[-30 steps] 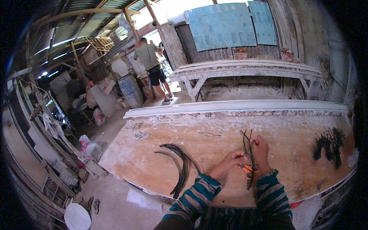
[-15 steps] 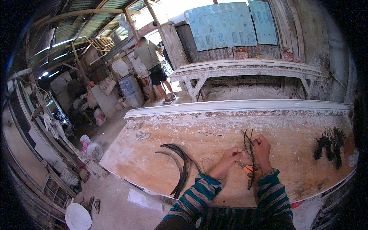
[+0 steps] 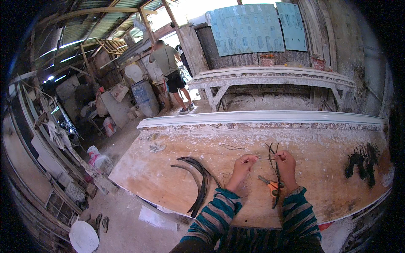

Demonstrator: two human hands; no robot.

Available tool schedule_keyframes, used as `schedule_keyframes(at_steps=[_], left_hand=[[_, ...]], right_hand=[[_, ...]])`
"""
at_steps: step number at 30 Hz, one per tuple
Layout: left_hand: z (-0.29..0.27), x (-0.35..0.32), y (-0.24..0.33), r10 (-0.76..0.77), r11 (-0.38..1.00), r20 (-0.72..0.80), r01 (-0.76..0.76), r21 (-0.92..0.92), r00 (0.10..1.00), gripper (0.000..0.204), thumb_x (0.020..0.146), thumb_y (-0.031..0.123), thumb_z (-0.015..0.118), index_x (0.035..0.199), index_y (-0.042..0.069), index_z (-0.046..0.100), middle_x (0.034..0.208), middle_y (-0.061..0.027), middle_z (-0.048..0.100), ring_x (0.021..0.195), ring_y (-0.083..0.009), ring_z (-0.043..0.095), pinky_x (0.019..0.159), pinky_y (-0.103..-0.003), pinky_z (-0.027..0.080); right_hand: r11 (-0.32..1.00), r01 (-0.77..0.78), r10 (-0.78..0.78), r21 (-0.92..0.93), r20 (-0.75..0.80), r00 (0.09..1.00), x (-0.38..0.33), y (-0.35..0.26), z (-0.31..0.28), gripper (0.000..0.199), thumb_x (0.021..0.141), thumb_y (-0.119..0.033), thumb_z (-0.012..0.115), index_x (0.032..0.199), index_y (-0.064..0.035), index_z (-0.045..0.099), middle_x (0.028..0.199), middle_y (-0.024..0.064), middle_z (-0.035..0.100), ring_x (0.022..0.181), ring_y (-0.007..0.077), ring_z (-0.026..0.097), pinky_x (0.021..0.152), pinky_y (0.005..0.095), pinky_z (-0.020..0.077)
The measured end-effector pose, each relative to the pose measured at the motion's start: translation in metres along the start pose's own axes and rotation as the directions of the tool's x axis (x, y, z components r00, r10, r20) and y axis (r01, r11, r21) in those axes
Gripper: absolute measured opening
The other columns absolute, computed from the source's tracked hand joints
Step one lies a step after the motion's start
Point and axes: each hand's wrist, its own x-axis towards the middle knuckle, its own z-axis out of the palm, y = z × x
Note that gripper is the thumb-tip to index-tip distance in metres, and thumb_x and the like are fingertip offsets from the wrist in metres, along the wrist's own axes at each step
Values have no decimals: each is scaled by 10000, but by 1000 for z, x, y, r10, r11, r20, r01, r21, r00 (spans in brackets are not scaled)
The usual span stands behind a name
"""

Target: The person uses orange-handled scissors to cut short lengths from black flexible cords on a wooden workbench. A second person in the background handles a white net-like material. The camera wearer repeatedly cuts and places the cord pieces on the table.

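Teal-striped sleeves [image 3: 213,215] angled forward, left hand [image 3: 242,167] and right hand [image 3: 286,165] apart, pinching thin strand [image 3: 265,157]

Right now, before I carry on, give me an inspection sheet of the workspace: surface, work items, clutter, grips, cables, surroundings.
Surface: wooden tabletop, streaked with whitish residue.
Work items: thin strand between the hands; long dark strips beside the right hand; orange-handled scissors near them.
Clutter: curved dark strips on the left; black bristly bundles on the right; thin loop toward the back.
Grips: left hand and right hand both pinch the thin strand.
Cables: none certain; lines far left are too blurred to identify.
Surroundings: whitish bench, light-blue panels, blue drum, another person standing.
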Motion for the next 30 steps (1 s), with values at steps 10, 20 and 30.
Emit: schedule_keyframes(at_steps=[10,20,30], left_hand=[[-1,0,-1,-4,1000,-4,4,26,1000,252,814,258,636,926,32,633,718,25,572,562,-35,441,482,-184,359],[-1,1,-2,8,999,10,-9,50,1000,228,817,235,631,923,34,637,704,28,565,563,-37,443,476,-186,360],[-1,1,-5,27,997,8,-28,75,1000,205,814,206,633,916,28,637,663,36,531,532,-37,420,467,-184,346]], right_hand=[[999,31,-31,37,9,999,0,1,0,54,726,-62,643,773,-52,618,675,44,595,599,126,549,558,259,426],[1000,-12,12,6,8,1000,-1,-9,-4,49,722,-48,635,769,-51,623,640,46,590,583,123,545,557,259,423],[1000,11,-11,19,2,1000,-3,-16,-5,39,731,-42,625,770,-47,624,652,42,597,587,115,544,561,252,421]])
